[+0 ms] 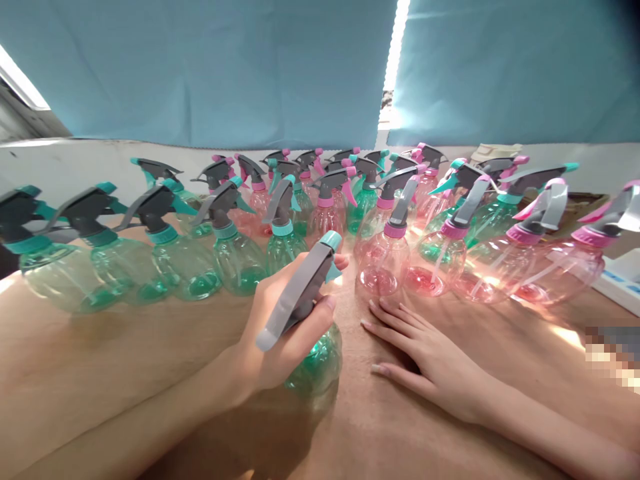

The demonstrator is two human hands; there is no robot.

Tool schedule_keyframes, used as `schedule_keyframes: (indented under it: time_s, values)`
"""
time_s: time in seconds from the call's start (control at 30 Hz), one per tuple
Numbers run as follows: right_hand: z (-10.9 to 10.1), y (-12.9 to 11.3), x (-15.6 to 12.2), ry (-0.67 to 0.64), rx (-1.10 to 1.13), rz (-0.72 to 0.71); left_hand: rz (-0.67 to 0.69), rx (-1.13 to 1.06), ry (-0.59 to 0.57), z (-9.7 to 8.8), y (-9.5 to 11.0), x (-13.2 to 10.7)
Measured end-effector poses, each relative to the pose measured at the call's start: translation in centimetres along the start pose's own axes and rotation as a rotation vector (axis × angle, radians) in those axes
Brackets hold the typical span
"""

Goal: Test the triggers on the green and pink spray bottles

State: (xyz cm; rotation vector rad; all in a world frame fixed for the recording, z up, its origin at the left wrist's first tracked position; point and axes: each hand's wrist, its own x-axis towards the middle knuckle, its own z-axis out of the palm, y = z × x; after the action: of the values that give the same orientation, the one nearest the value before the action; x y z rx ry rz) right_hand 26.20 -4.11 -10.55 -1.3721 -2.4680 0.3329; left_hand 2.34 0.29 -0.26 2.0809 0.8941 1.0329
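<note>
My left hand (280, 327) is wrapped round the neck of a green spray bottle (317, 367) with a grey trigger head and a teal nozzle. The bottle is near the middle of the table; its neck is hidden by my fingers. Palm down, my right hand (425, 347) lies on the table with fingers spread and holds nothing. Its fingertips are close to the base of a pink spray bottle (383, 263) with a grey head. Left of centre, a green spray bottle (285, 250) stands just behind my left hand.
A front row of green bottles (187, 263) extends leftward, and pink bottles (535, 260) extend rightward. Several more of both colours crowd behind them. Blue curtains (225, 73) hang behind the wooden table (125, 373). A white object (620, 283) is at the right edge.
</note>
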Motion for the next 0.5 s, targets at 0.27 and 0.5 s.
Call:
schedule_keyframes:
  time_s: [0.27,0.5]
  values:
    - [0.06,0.08,0.01,-0.008,0.005,0.003,0.005,-0.024,0.025,-0.07,-0.09,-0.04]
    - [-0.02,-0.07,-0.02,0.006,0.022,0.002,-0.011,0.0,0.038,0.3,0.25,-0.35]
